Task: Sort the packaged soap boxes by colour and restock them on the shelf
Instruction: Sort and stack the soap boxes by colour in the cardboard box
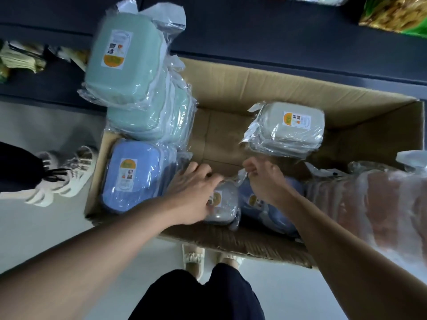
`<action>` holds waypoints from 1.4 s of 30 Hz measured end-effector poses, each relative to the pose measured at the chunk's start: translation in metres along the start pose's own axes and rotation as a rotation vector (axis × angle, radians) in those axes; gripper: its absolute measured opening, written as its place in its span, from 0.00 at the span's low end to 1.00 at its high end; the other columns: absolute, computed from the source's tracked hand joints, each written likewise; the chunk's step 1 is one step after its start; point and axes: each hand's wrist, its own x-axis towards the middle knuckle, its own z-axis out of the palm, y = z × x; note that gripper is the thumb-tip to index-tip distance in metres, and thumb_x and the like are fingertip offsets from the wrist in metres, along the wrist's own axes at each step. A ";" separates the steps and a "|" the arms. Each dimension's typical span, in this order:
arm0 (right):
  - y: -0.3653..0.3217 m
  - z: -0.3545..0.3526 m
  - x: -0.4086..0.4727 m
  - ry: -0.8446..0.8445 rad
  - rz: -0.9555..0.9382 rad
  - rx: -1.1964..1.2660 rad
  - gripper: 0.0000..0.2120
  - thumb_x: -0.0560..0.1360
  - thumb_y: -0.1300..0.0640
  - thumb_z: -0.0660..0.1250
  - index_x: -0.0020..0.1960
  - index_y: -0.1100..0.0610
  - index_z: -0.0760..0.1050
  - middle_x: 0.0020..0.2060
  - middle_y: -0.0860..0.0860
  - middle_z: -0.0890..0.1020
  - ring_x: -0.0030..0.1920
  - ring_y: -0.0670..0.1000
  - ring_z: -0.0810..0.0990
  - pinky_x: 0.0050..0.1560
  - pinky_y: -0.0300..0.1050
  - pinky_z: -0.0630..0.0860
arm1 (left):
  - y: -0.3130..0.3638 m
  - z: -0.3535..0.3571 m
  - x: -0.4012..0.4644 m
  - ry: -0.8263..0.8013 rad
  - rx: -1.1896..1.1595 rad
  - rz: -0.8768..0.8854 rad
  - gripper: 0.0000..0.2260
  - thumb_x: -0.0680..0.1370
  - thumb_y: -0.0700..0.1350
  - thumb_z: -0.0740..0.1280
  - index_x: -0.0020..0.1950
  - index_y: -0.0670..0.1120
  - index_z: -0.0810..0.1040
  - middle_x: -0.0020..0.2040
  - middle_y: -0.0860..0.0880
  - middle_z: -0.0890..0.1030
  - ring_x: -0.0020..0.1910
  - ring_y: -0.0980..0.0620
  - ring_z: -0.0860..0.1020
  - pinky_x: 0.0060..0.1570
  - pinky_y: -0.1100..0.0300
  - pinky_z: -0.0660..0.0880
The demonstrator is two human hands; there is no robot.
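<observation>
The operation stood at the sorting step, inside the cardboard carton on the floor. Green boxes, blue boxes and beige boxes already lay in separate stacks there. The left hand rested with curled fingers on a grey box; the right hand pinched the plastic wrap of a loose blue box. Next, presumably, each goes to its matching stack; the dark shelf remained unstocked.
</observation>
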 end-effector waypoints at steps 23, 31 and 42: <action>-0.038 0.040 0.067 -0.692 0.041 0.000 0.31 0.70 0.26 0.55 0.53 0.49 0.80 0.51 0.50 0.83 0.52 0.53 0.81 0.61 0.55 0.73 | -0.008 0.013 -0.023 0.015 -0.128 -0.159 0.38 0.69 0.54 0.73 0.73 0.58 0.54 0.66 0.51 0.59 0.69 0.51 0.55 0.53 0.49 0.76; -0.027 0.041 0.070 -0.754 0.076 0.209 0.31 0.66 0.28 0.64 0.48 0.54 0.82 0.46 0.53 0.85 0.49 0.55 0.83 0.61 0.55 0.75 | -0.007 0.013 -0.031 0.033 -0.135 -0.132 0.40 0.68 0.54 0.75 0.72 0.60 0.54 0.69 0.52 0.53 0.71 0.51 0.51 0.55 0.52 0.77; -0.030 -0.010 0.052 -0.438 -0.086 0.347 0.22 0.67 0.34 0.66 0.48 0.51 0.79 0.48 0.49 0.82 0.53 0.51 0.79 0.62 0.53 0.71 | 0.003 -0.026 -0.044 0.165 -0.187 -0.147 0.45 0.63 0.56 0.78 0.72 0.63 0.55 0.72 0.53 0.49 0.71 0.52 0.59 0.59 0.55 0.72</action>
